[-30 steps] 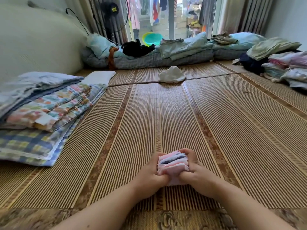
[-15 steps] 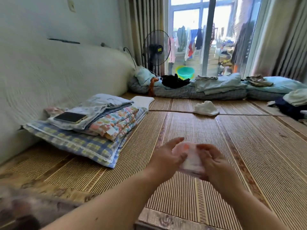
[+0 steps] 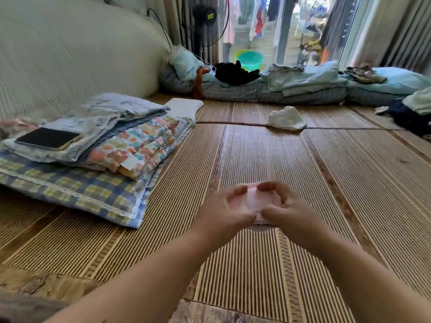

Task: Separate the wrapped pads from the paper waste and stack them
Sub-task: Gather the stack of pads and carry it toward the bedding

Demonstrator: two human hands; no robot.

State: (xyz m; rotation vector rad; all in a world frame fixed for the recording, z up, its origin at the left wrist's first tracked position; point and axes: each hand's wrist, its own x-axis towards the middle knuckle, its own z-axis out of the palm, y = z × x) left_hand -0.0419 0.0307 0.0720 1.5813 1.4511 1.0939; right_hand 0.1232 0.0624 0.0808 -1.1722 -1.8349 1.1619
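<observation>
A small stack of pink and white wrapped pads [image 3: 253, 201] sits low over the striped bamboo mat [image 3: 256, 155], pressed between both of my hands. My left hand [image 3: 224, 209] grips its left side with the thumb over the top. My right hand [image 3: 291, 207] holds its right side, fingers curled over the top edge. The hands hide most of the stack, and its lower edge touches or nearly touches the mat. A crumpled white paper wad [image 3: 286, 118] lies far ahead on the mat, well apart from my hands.
A pile of folded blankets [image 3: 93, 155] with a dark phone [image 3: 47, 138] on top lies at the left. Bedding and clothes [image 3: 291, 85] line the far edge by the window. A dark clothes heap [image 3: 410, 115] sits at the right. A fan [image 3: 205, 17] stands behind.
The view swung up and left, then back down. The pad stack rose off the mat half a second ago and is now lower, near the mat, still held by both hands.
</observation>
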